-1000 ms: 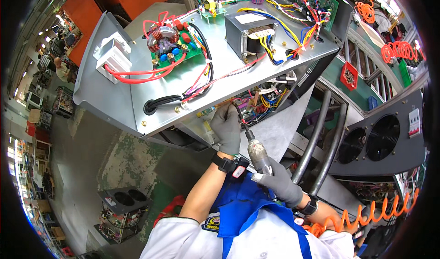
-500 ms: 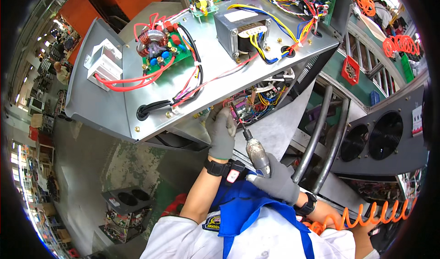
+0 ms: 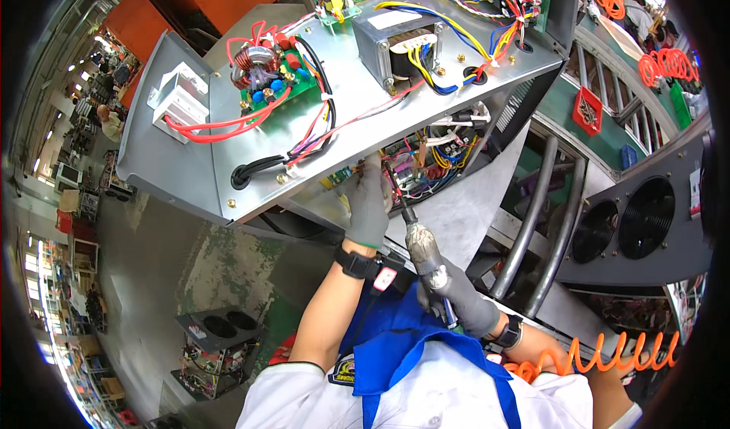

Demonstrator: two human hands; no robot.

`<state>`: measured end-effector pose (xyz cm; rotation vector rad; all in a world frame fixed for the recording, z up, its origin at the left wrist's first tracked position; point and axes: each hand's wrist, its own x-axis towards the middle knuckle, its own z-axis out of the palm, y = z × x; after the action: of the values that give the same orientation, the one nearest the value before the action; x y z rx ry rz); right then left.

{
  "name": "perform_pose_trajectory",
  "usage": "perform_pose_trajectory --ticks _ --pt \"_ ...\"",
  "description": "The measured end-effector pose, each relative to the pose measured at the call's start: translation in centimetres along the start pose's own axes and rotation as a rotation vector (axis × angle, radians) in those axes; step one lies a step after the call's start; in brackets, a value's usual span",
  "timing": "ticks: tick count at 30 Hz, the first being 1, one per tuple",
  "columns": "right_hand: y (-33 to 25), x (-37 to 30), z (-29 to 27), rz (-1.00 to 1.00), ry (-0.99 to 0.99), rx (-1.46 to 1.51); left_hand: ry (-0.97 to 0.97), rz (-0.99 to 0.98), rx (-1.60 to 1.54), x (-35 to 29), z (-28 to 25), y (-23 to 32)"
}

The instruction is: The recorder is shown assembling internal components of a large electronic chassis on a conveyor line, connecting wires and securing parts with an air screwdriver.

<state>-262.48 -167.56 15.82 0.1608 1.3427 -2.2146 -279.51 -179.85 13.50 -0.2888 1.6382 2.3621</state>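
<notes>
My left hand (image 3: 369,207), in a grey glove, reaches up into the open lower bay of a grey metal cabinet (image 3: 342,155). Its fingertips are hidden among the parts under the shelf edge, so what they touch cannot be seen. In my right hand (image 3: 470,303), also gloved, is a worn power screwdriver (image 3: 423,248), gripped around its lower body. The tool's long thin bit points up into the bay, beside my left fingers, near a wired circuit assembly (image 3: 414,174). Where the tip ends is hard to make out.
Above the bay, the shelf carries a transformer (image 3: 395,45) and a coil board (image 3: 266,72) with loose wires. Metal roller bars (image 3: 525,227) and a panel with black fans (image 3: 646,212) stand to the right. An orange coiled hose (image 3: 608,353) crosses near my right forearm.
My left hand has shifted slightly upward, and its fingers reach further under the shelf. My right hand grips the screwdriver lower, with its fingers wrapped further round. The view has shifted slightly.
</notes>
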Motion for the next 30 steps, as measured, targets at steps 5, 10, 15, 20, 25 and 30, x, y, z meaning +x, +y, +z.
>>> perform_pose_trajectory --ticks 5,10,15,20,25,30 --pt "0.6 0.5 0.6 -0.026 0.121 0.062 0.048 0.0 -0.043 0.7 0.2 0.3" --pt "0.3 0.8 0.6 -0.116 0.278 -0.379 0.031 -0.153 -0.121 1.4 0.2 0.1" --pt "0.0 0.7 0.7 -0.083 0.328 -0.405 0.017 -0.115 -0.152 1.7 0.0 -0.5" --pt "0.1 0.7 0.5 -0.128 0.302 -0.406 -0.096 -0.128 -0.122 2.2 -0.8 -1.0" --pt "0.2 0.8 0.3 -0.127 0.307 -0.448 -0.104 -0.101 -0.137 2.3 -1.0 -1.2" --pt "0.2 0.7 0.3 -0.111 0.31 -0.454 -0.12 -0.117 -0.259 2.0 -1.0 -1.0"
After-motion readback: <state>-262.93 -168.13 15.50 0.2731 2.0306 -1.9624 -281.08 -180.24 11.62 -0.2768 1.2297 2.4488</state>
